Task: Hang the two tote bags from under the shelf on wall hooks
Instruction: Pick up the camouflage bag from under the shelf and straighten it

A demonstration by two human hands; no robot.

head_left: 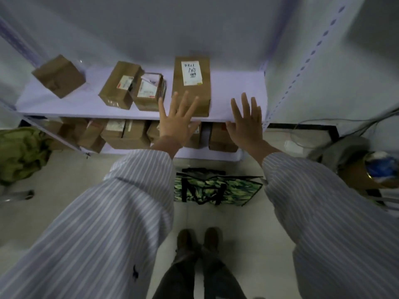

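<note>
Two bags to hang: none is on a hook; I judge the task barely begun.
Bag in sight: one green leaf-print tote bag (pixel 217 187) with black handles lies flat on the floor (pixel 64 190), just in front of the bottom shelf and between my arms.
Second bag: a dark edge shows behind the green one, near the shelf foot; I cannot tell whether that is the other tote.
Hooks: no wall hooks show anywhere in view.
Left grip: my left hand (pixel 177 124) is spread flat, fingers fanned, empty, held over the front edge of the shelf (pixel 237 93).
Right grip: my right hand (pixel 246 124) is likewise spread and empty, beside the left, over the same edge.
Left to do: bend down, take the tote handles, find the hooks, hang both bags.
Upper shelf holds: four brown cardboard boxes (pixel 121 85); the tallest, the box with the label (pixel 192 85), stands just beyond my left hand. All look closed, contents hidden.
Lower shelf holds: a row of more brown parcels (pixel 127 134), packed close together, contents hidden.
Floor at the left: an olive-green heap of cloth (pixel 21 152), well apart from the tote.
</note>
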